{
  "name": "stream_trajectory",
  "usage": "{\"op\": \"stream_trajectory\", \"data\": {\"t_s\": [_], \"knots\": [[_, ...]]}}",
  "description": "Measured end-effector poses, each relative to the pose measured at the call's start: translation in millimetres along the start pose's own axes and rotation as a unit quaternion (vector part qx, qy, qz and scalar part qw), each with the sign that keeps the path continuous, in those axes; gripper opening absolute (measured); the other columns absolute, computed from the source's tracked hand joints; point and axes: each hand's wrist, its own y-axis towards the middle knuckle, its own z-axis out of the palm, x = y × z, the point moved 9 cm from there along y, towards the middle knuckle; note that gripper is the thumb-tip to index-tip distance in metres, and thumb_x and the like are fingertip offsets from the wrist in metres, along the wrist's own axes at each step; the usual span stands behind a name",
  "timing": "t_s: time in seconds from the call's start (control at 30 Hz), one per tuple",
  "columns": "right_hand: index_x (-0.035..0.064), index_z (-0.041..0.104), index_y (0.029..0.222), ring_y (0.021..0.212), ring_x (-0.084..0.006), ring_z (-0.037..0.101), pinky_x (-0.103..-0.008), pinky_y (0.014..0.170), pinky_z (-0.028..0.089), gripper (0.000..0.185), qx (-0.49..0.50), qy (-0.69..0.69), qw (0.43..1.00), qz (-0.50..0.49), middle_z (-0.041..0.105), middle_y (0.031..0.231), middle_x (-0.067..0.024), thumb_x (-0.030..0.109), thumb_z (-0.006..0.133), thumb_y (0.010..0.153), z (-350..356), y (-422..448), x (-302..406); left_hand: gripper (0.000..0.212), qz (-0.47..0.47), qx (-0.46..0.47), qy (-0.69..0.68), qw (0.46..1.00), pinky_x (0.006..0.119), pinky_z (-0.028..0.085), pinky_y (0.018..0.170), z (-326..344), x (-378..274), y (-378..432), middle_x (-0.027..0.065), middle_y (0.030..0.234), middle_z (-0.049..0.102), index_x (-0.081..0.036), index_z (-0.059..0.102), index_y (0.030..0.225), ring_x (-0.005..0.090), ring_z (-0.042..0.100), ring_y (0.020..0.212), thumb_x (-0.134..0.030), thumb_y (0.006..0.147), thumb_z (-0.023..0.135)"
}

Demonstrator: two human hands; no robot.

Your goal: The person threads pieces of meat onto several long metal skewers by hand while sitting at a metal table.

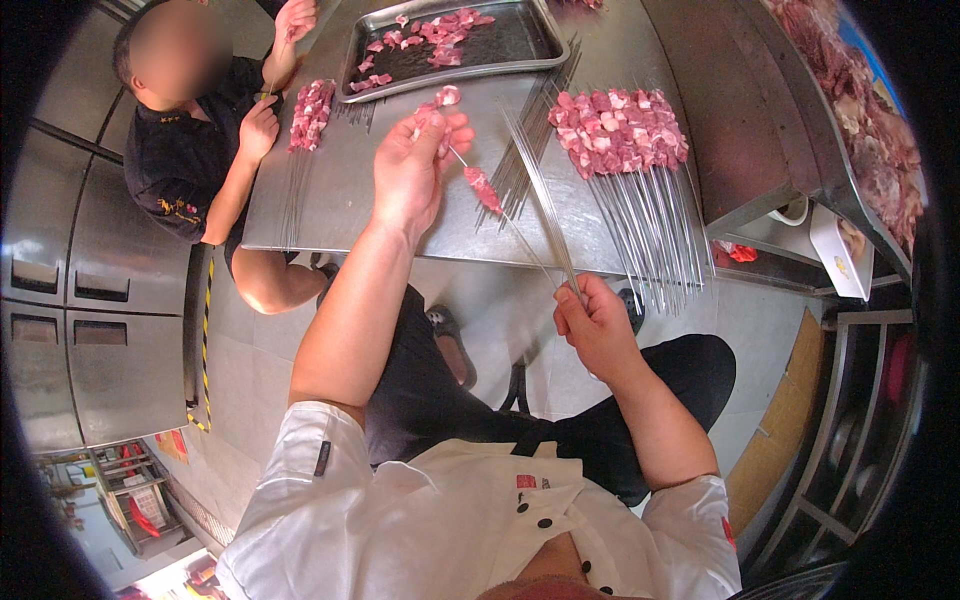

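Observation:
My left hand (420, 157) pinches raw meat pieces (448, 95) at the tip of a metal skewer (529, 241). A red chunk of meat (482, 189) is threaded lower on that skewer. Its other end runs down to my right hand (596, 322), which also grips a fanned bundle of bare skewers (538, 176). Right of the bundle, several loaded meat skewers (621, 131) lie side by side, their bare ends jutting over the table edge. More loose skewers (517, 157) lie on the steel table (352, 199) behind the bundle.
Beyond my left hand is a metal tray (517, 45) with scattered meat pieces. A co-worker (180, 142) sits at the left, near a smaller row of loaded skewers (310, 116). Large raw meat (862, 112) lies at the far right, above a white container (841, 251).

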Motion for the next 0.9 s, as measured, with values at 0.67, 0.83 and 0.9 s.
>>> {"op": "stream_trajectory", "data": {"t_s": [0.67,0.83,0.9], "knots": [[0.0044,0.051,0.099,0.060,-0.0060,0.048,-0.0220,0.053,0.037,0.014,0.004,0.030,1.000,0.007,0.053,0.068,0.0005,0.018,0.052,0.102,5.1,4.5,-1.5,0.036,-0.138,0.070,-0.303,0.940,0.041,0.050,0.094,27.8,40.8,-6.0,0.0165,0.114,0.063,-0.003,0.057,0.110,0.0266,0.062,0.100,-0.035,0.105,0.042],[0.0053,0.052,0.099,0.058,-0.0059,0.048,-0.0221,0.052,0.037,0.014,0.018,0.035,0.999,0.019,0.054,0.067,0.0008,0.019,0.053,0.102,8.9,3.2,-2.5,0.031,-0.080,0.035,-0.285,0.955,0.038,0.049,0.080,16.4,35.0,1.5,0.0045,0.085,0.056,-0.007,0.054,0.102,0.0197,0.055,0.079,-0.035,0.104,0.043],[0.0055,0.052,0.099,0.057,-0.0059,0.047,-0.0222,0.051,0.037,0.013,0.024,0.031,0.999,0.013,0.054,0.067,0.0009,0.019,0.053,0.102,9.9,2.9,-1.1,0.027,-0.068,0.055,-0.282,0.955,0.036,0.046,0.073,17.0,29.4,2.6,0.0019,0.078,0.049,-0.008,0.052,0.099,0.0174,0.049,0.072,-0.034,0.104,0.043]]}}
